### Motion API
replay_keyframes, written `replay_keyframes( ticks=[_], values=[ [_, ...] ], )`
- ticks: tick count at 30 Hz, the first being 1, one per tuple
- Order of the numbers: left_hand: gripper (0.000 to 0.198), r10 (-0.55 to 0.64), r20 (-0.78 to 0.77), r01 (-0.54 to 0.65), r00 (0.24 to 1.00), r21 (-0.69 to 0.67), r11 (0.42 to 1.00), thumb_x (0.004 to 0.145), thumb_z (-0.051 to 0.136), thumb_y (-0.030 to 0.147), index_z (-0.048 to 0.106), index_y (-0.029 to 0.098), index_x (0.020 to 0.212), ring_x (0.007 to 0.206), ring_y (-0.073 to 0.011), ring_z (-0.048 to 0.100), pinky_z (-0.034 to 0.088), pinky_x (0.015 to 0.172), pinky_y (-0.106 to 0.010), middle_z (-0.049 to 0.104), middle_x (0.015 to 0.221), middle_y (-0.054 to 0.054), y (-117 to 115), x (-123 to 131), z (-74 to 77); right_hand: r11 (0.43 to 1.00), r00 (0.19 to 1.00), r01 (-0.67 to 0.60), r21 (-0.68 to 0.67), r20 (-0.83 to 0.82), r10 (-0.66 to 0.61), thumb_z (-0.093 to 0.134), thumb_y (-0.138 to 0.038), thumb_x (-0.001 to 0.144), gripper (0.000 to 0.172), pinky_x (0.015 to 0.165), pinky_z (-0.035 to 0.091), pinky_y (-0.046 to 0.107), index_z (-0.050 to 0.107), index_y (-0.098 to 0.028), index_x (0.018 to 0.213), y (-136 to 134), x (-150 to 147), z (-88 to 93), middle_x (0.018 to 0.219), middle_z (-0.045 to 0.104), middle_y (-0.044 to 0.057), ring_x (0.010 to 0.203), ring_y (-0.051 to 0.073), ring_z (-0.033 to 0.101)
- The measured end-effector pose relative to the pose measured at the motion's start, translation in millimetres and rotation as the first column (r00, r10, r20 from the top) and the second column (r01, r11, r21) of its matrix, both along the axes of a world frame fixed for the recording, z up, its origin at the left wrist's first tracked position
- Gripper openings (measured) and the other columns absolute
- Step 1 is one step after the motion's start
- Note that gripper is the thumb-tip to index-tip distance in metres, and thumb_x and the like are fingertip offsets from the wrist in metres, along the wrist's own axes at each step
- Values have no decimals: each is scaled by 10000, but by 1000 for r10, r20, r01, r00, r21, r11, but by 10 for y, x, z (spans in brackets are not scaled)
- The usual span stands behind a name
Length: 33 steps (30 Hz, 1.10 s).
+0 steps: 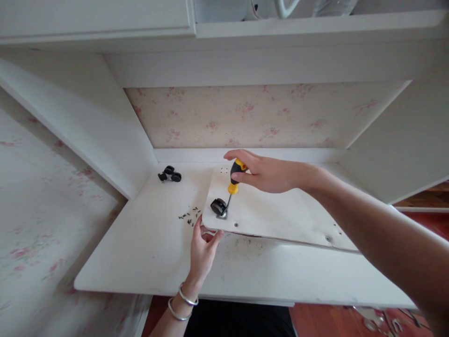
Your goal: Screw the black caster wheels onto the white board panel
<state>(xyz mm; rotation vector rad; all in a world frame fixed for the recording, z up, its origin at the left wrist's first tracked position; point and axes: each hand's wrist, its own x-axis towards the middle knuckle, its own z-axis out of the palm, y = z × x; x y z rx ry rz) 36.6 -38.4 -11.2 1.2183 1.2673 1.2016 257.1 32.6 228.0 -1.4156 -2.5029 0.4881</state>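
A yellow-and-black screwdriver (pixel 234 177) stands nearly upright in my right hand (pixel 257 171), which is wrapped round its handle. Its shaft runs down to the metal mounting plate of a black caster wheel (pixel 219 207), at the near left corner of a white padded board (pixel 273 213). My left hand (pixel 205 243) grips that board's corner, thumb and fingers at its edge. Small dark screws (pixel 189 216) lie scattered on the table just left of the board. The screwdriver's tip is too small to make out against the plate.
The white tabletop (pixel 140 252) carries more black casters (pixel 170 174) at the back left. Side panels flank the table, with a shelf (pixel 315 25) overhead and floral wallpaper (pixel 242 117) behind. Loose clutter (pixel 379 320) lies on the red floor at lower right.
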Motion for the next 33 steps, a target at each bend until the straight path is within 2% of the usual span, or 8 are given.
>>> replay_keyframes(
  ticks=[3,6,9,15,20,22,27,33],
  values=[
    [801,3,4,-3,1000,-13,1000,773,767,471,423,201,1444,637,-120,603,500,567,-238,670,944,-38,3,-1,-3,999,995,-47,-7,-87,46,458,-442,978,361,735,439,306,499,-238,1273,2,-11,-16,1061,698,69,861,195,631],
    [823,26,7,-26,1000,-18,1000,750,782,481,433,194,1439,623,-118,600,499,558,-241,667,933,-35,5,-2,-17,981,995,98,169,-8,-98,498,-548,948,383,675,415,321,562,-214,1124,30,-76,-86,876,697,66,765,223,623],
    [818,26,19,-26,999,-16,1000,751,783,477,433,194,1434,625,-118,601,500,560,-244,666,936,-34,9,-6,-24,953,977,205,223,13,-214,448,-601,951,472,699,434,366,555,-181,1138,51,-119,-160,944,698,124,802,265,641],
    [815,0,37,1,999,-27,1000,760,780,471,420,197,1437,628,-113,596,501,562,-237,669,969,-44,11,0,8,996,955,-78,-42,-290,63,400,-406,1004,421,867,460,337,376,-246,1392,-2,-87,-183,1228,644,99,1089,204,616],
    [795,40,58,-38,998,-40,998,763,778,469,437,221,1437,568,-79,555,470,510,-209,657,975,-35,-10,38,24,967,978,190,172,-119,-171,439,-469,983,352,721,430,349,518,-195,1190,15,-153,-218,941,693,89,789,224,619],
    [786,41,79,-38,996,-45,998,767,776,457,432,243,1440,564,-70,550,476,507,-206,654,999,-32,-16,46,20,961,968,229,156,-138,-208,408,-469,989,390,738,439,361,499,-179,1235,26,-143,-233,1031,690,123,825,230,624],
    [783,31,87,-26,996,-53,998,769,775,445,422,257,1443,561,-63,548,478,504,-205,650,1018,-28,-15,45,9,1000,963,-1,-18,-269,-4,421,-425,983,453,829,466,337,394,-251,1400,7,-26,-219,1282,629,107,989,200,629],
    [790,35,72,-31,997,-56,998,770,777,452,428,229,1443,575,-74,546,480,506,-209,657,1020,-49,-18,42,31,935,957,281,218,-143,-254,461,-525,966,405,736,450,373,549,-191,1177,21,-77,-298,918,705,89,810,244,639]
  ],
)
